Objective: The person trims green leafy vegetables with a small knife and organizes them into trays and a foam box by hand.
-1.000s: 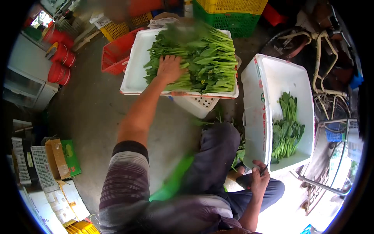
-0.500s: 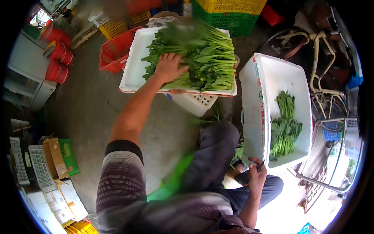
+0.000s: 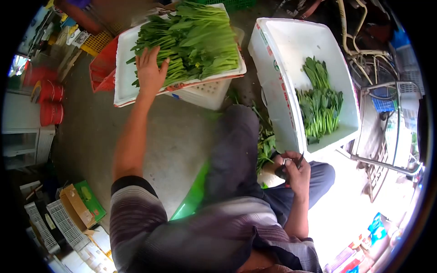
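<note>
My left hand [image 3: 151, 75] lies at the left edge of a thick pile of leafy green vegetables [image 3: 189, 45], its fingers stretched out and the thumb apart, touching the leaves. The pile rests in a shallow white foam tray [image 3: 125, 68], stems pointing right and a few small yellow flowers among them. My right hand [image 3: 298, 176] is held low over my bent leg, with its fingers closed round a small dark knife [image 3: 300, 159], only partly visible. Beside it stands a deep white foam box [image 3: 284, 109] holding a few bunches of greens [image 3: 321, 107] along its right side.
Under the tray is a white perforated crate [image 3: 205, 93]. A red basket [image 3: 102, 66] stands left of it. Loose greens [image 3: 265, 145] lie on the floor near my foot. Metal frames [image 3: 387, 86] fill the right side, and cardboard boxes [image 3: 75, 207] sit at lower left.
The view has shifted, so tray and box appear higher and further left. My left hand has moved from on top of the greens to their left edge. My right hand still grips the knife.
</note>
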### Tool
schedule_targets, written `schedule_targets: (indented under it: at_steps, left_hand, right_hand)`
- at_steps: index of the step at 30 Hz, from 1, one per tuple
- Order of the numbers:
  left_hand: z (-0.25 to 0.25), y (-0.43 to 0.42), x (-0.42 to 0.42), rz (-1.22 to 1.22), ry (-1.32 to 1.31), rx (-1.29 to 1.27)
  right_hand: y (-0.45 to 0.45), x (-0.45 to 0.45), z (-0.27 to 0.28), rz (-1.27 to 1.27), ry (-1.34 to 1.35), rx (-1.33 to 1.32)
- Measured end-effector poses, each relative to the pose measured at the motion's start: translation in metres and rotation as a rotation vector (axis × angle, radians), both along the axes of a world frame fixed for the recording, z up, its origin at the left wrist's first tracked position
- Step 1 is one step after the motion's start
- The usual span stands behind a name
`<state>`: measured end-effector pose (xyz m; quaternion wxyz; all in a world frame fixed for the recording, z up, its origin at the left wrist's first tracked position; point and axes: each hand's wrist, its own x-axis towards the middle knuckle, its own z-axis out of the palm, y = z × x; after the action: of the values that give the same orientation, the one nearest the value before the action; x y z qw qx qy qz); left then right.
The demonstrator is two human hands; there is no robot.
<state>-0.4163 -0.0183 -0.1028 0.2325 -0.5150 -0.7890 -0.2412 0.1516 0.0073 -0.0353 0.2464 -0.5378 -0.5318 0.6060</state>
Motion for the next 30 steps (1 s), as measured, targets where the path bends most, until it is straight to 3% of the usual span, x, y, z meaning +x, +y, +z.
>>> schedule_targets:
  at_steps: [2, 3, 6, 8, 10, 13, 16, 19, 21, 25, 29, 30]
  left_hand:
    - [0.008, -0.011, 0.016, 0.001, -0.237, 0.019]
    - [0.006, -0.016, 0.024, -0.052, -0.165, 0.174]
    - [-0.005, -0.046, 0.057, 0.046, -0.578, 0.237]
    - [-0.036, -0.068, 0.083, 0.079, -0.622, 0.119]
    - [-0.06, -0.077, 0.11, 0.078, -0.843, -0.027]
    - [-0.12, -0.061, 0.108, 0.096, -1.547, 0.069]
    - [-0.123, -0.029, 0.113, 0.233, -1.905, 0.483]
    - [-0.154, -0.009, 0.099, 0.252, -2.064, 0.795]
    - [-0.184, -0.006, 0.087, 0.107, -2.05, 0.822]
    - [-0.187, -0.003, 0.087, -0.048, -1.958, 0.753]
    - [-0.152, 0.009, 0.103, 0.231, -1.94, 0.766]
    - [-0.166, 0.008, 0.098, 0.154, -1.973, 0.741]
  right_hand:
    - [0.003, -0.004, -0.003, 0.0, 0.04, -0.01]
    - [0.002, -0.001, -0.004, -0.003, 0.036, -0.014]
    - [-0.001, 0.011, -0.011, 0.017, 0.035, 0.01]
    - [-0.002, 0.017, -0.02, 0.046, -0.002, -0.002]
    - [-0.004, 0.014, -0.026, 0.072, -0.009, -0.015]
    - [-0.005, 0.011, -0.028, 0.102, -0.002, -0.035]
    - [-0.006, 0.009, -0.027, 0.104, 0.0, -0.027]
    - [-0.009, 0.017, -0.04, 0.072, 0.052, 0.035]
    - [-0.01, 0.017, -0.041, 0.068, 0.066, 0.018]
    - [-0.014, 0.018, -0.043, 0.062, 0.056, -0.019]
    - [-0.01, 0.01, -0.041, 0.05, 0.071, -0.032]
    - [-0.01, 0.009, -0.042, 0.036, 0.061, -0.057]
